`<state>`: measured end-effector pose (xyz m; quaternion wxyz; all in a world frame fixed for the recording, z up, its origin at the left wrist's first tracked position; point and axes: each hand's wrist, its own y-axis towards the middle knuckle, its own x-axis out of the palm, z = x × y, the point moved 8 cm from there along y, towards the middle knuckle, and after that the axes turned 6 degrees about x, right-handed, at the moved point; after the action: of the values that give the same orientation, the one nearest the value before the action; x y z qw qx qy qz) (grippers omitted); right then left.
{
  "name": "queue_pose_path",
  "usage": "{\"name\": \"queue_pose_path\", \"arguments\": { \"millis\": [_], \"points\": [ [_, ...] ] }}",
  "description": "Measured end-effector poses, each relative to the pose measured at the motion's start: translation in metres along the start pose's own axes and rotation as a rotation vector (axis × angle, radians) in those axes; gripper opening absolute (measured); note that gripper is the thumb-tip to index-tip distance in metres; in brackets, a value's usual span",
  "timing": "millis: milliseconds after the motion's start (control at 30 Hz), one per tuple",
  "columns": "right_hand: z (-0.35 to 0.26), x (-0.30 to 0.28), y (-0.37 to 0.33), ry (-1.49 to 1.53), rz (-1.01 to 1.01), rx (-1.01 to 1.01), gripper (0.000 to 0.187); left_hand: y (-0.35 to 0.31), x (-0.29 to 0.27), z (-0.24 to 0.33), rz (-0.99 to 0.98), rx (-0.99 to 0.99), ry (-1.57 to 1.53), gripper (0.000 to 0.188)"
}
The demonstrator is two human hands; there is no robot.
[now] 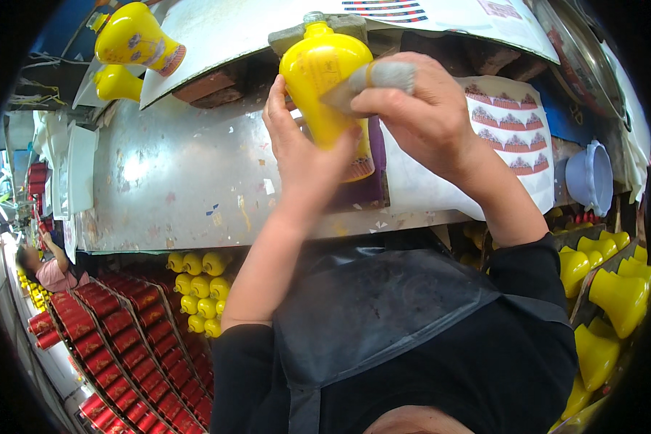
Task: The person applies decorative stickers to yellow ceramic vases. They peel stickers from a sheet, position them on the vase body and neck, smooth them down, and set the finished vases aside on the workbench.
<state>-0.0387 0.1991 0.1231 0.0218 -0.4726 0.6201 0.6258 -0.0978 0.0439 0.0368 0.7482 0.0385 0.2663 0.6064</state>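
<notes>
A glossy yellow bottle [326, 59] lies on its side in front of me, its capped neck pointing away against a grey block. A faint printed picture shows on its upper face, and a patterned band runs round its base. My left hand [300, 137] grips the bottle from its left side, the thumb blurred across the lower body. In my right hand [425, 108] is a flat scraper [383, 77], with a pale grey wrapped end and a yellow band. Its thin edge rests against the printed face of the bottle.
A sheet of red patterned decals [510, 130] lies at the right, near a lavender bucket [589, 177]. Two more yellow bottles [134, 40] lie at the upper left. Racked red cylinders [116, 347] and stacked yellow bottles [202, 286] stand below the metal table [173, 181]. Another person [50, 267] is far left.
</notes>
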Motion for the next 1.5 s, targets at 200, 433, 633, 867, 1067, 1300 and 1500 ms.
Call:
{"name": "queue_pose_path", "arguments": {
  "millis": [200,433,633,867,1067,1300,1500],
  "points": [
    [-0.009,0.004,-0.033,0.179,-0.122,0.033,0.023,-0.011,-0.009,-0.023,0.028,-0.149,-0.412,0.075],
    [0.019,0.004,-0.061,0.422,-0.001,0.441,0.028,-0.014,0.000,-0.026,-0.027,-0.093,-0.371,0.069],
    [0.009,0.021,-0.077,0.431,0.018,0.538,0.026,-0.019,0.000,-0.025,-0.071,-0.140,-0.420,0.073],
    [0.015,0.018,-0.090,0.527,0.058,0.707,0.028,-0.019,0.000,-0.029,-0.095,-0.207,-0.635,0.071],
    [-0.030,0.011,-0.061,0.225,0.044,0.316,0.037,-0.021,-0.003,-0.031,-0.102,-0.266,-0.671,0.072],
    [-0.050,0.012,-0.032,0.004,-0.116,0.171,0.040,-0.018,-0.005,-0.038,-0.087,-0.323,-0.775,0.059],
    [-0.084,0.019,-0.019,-0.165,-0.196,-0.043,0.037,-0.022,-0.006,-0.033,-0.084,-0.389,-0.854,0.044]
  ]
}}
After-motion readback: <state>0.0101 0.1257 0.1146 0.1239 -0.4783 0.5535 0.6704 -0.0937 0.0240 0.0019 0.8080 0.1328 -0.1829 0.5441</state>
